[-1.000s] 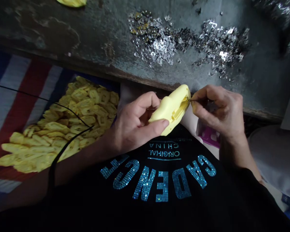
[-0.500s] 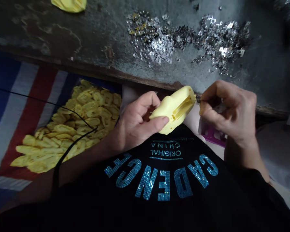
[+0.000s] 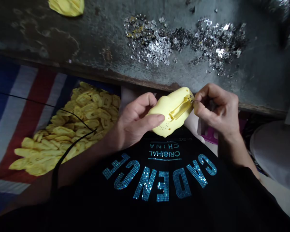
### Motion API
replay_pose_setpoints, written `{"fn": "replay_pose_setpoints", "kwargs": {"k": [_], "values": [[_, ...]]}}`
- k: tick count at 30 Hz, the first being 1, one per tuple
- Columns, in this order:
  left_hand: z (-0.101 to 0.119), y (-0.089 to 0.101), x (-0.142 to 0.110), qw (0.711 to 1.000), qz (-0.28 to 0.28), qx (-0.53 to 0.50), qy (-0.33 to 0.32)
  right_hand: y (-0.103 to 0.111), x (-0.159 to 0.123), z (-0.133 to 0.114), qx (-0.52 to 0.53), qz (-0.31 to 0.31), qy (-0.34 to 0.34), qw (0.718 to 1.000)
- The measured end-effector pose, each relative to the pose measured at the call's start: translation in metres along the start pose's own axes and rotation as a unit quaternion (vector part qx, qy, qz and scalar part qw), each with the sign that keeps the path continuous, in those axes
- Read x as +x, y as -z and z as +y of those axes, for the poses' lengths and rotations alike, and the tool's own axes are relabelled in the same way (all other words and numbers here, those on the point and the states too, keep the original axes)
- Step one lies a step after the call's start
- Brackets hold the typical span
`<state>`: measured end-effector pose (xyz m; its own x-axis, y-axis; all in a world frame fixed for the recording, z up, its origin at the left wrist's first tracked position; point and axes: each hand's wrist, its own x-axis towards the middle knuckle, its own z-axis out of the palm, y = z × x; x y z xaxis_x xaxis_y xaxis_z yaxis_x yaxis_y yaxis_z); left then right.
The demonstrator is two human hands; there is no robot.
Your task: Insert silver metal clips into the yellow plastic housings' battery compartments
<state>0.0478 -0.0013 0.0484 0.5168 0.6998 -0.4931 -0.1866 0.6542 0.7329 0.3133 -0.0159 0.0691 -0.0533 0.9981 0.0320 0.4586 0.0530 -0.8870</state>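
My left hand (image 3: 141, 120) grips a yellow plastic shell (image 3: 175, 109) by its left end, thumb on top and fingers underneath. The shell has a rectangular slot, a few round holes and a patch of tiny perforations, and this side faces up toward me. At its right end my right hand (image 3: 215, 108) is closed in a pinch, thumb against forefinger. Between those fingertips a small metal piece (image 3: 192, 101) partly shows, right at the end of the slot. Most of it is covered by the fingers.
Small shiny metal clips (image 3: 154, 45) lie heaped on the worn metal table (image 3: 94, 35), whose edge runs just beyond my hands. A yellow piece (image 3: 67, 6) rests at the far left. Many yellow shells (image 3: 87, 109) are piled below on a striped sheet (image 3: 26, 119), with a black cord (image 3: 72, 145) crossing them.
The shell has turned so its slotted face shows more fully. My right hand has moved left and brought the metal piece against the end of the slot.
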Motion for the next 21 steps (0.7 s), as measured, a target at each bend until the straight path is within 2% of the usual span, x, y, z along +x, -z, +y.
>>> {"fn": "replay_pose_setpoints", "kwargs": {"k": [3,9,12,16,18,21], "values": [[-0.002,0.003,-0.001,1.000,-0.007,0.007,-0.004,0.004,0.000,0.002,0.003,-0.016,-0.021,1.000],[0.001,-0.002,0.000,1.000,0.016,-0.004,0.007,0.011,-0.007,0.008,0.030,-0.031,-0.035,0.998],[0.005,-0.007,0.003,1.000,0.023,-0.016,0.014,0.013,-0.011,0.007,0.009,0.001,-0.016,1.000],[0.004,-0.006,0.002,1.000,0.017,-0.024,0.008,0.013,-0.007,0.002,-0.051,0.030,0.048,0.997],[0.003,-0.004,-0.001,1.000,0.005,-0.015,0.003,0.012,-0.002,0.000,-0.065,0.024,0.069,0.995],[0.004,-0.001,-0.005,1.000,-0.011,0.024,-0.001,0.010,0.005,0.003,-0.038,0.000,0.052,0.998]]}}
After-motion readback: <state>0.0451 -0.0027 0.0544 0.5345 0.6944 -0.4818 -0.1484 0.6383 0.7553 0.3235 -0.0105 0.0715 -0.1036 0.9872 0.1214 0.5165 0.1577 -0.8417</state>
